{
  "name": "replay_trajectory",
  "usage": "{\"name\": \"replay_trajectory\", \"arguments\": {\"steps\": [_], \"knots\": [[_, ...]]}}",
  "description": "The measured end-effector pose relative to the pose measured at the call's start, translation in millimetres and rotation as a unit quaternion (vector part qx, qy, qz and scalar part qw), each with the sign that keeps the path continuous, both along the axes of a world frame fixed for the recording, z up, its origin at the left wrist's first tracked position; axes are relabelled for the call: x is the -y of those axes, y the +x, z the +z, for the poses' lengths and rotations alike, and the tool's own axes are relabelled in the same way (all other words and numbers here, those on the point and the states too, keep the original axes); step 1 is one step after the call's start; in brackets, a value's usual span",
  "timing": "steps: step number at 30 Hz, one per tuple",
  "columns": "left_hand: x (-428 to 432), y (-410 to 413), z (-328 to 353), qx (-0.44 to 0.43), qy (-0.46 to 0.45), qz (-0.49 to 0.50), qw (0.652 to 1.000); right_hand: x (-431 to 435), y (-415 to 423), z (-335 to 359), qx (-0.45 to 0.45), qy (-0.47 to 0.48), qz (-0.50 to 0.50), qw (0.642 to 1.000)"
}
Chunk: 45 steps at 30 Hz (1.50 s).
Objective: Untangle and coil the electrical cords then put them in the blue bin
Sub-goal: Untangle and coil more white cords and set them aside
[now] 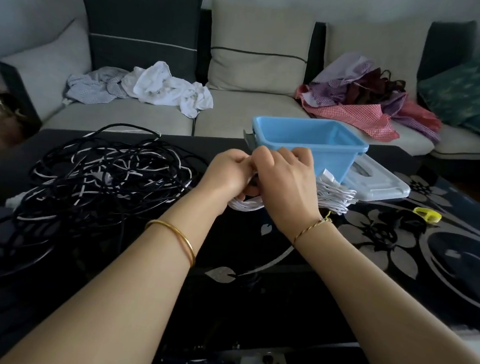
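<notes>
Your left hand and right hand both grip the coiled white electrical cord; pinch its middle firmly while binding so no loop springs loose

1. Your room's pretty dim, just soft bluish daylight and no hard shadows.
2. The glossy black table picks up pale sheen on your right.
3. Your wide lens bows the sofa; corners go dark and smeary, especially the bottom.
</notes>
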State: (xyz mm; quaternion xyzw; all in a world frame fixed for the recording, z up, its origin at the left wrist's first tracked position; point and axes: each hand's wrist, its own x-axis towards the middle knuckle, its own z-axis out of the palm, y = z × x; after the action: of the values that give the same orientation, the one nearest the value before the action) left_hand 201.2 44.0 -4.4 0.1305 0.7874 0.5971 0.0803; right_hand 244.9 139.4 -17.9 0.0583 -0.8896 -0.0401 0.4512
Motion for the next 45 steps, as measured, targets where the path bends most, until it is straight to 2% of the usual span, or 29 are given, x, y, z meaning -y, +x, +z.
{"name": "replay_trajectory", "arguments": {"steps": [12, 18, 20, 23, 26, 30, 35, 45], "knots": [[-3.4, 9.2, 0.3, -0.037, 0.017, -0.04, 0.998, -3.5, 5.5, -2.7, 0.019, -0.017, -0.065, 0.998], [-5.5, -0.3, -5.3, -0.044, 0.033, 0.019, 0.998, -5.9, 3.3, 0.3, 0.031, -0.043, -0.12, 0.991], [-4.1, -3.7, -6.1, -0.063, 0.018, 0.025, 0.998, -8.5, 6.0, 1.9, 0.055, -0.049, -0.12, 0.99], [-0.3, -6.4, -6.6, -0.11, -0.015, 0.032, 0.993, -14.5, 16.3, 12.2, 0.147, -0.064, -0.125, 0.979], [2.5, -6.2, -8.4, -0.104, 0.008, 0.029, 0.994, -20.4, 20.0, 16.1, 0.16, -0.093, -0.113, 0.976], [3.4, -3.6, -8.4, -0.097, 0.031, 0.018, 0.995, -17.3, 18.4, 18.7, 0.186, -0.19, -0.038, 0.963], [-0.8, -0.7, -5.6, -0.101, 0.032, 0.002, 0.994, -16.4, 16.3, 19.4, 0.136, -0.181, -0.004, 0.974], [-2.3, -2.8, -7.0, -0.111, 0.013, -0.01, 0.994, -22.1, 15.2, 16.8, 0.109, -0.258, 0.092, 0.955]]}}
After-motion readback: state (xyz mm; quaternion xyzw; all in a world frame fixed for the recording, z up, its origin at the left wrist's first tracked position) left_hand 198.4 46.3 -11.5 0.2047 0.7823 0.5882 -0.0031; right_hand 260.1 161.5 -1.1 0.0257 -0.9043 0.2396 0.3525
